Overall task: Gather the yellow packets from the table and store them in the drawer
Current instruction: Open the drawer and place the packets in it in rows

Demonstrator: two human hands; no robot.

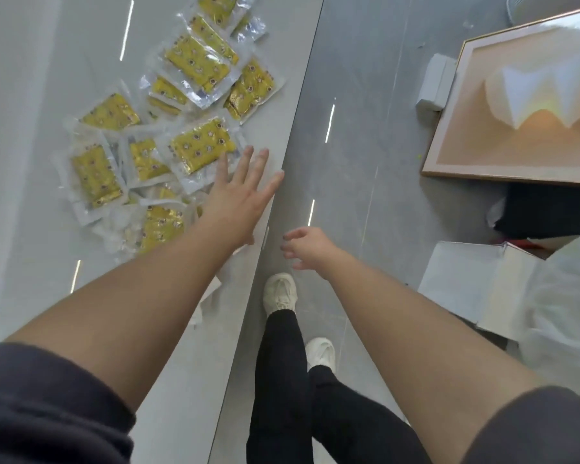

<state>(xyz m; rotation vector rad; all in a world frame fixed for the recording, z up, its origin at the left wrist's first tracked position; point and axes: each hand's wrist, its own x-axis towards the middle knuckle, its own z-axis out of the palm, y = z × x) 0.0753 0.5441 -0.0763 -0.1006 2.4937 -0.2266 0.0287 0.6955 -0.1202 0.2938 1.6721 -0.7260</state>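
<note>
Gleaming grey table (pixel 24 95) (tiled floor (pixel 365 78) beside)

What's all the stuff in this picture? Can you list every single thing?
packets: about a dozen, overlapping so no exact count, yellow in clear wrap, piled on the table near its edge
table: one, pale grey, left side
floor: grey tiles, middle and right
picture: one, orange and white in a wooden frame, on the floor, upper right
small box: one, white, beside the picture
cartons: white, on the floor, right
shoes: two, white, on the floor
left hand: flat, fingers straight, by the nearest packets
right hand: loosely curled, holding nothing, over the floor
</note>
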